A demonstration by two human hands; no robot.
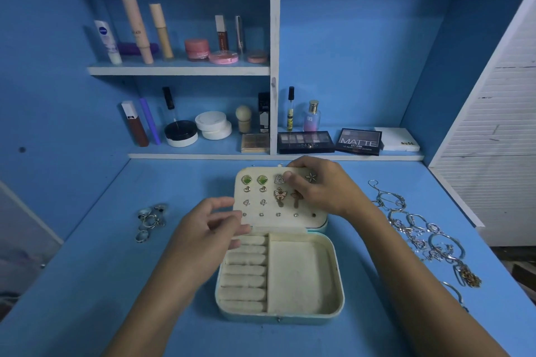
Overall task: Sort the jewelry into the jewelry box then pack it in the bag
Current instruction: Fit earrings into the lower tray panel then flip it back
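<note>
The open box [304, 275] sits mid-counter [87, 284], earrings [262, 180] pinned in its lid. The left hand [214, 229], fingers loosely curled, holds the lid's left edge. The right hand [316, 185] pinches something small at the lid's top row; I cannot tell what.

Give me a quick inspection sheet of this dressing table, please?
Surface: blue tabletop.
Job's things: open jewelry box; earring panel nearly full; ring rolls and side compartment bare; rings left of it; chains and bangles right; bag not seen.
Clutter: nothing seen.
Hands: left hand holds the panel's lower left edge; right hand pinches an earring at the top row.
Cables: nothing seen.
Surroundings: shelves of cosmetics, eyeshadow palettes.
</note>
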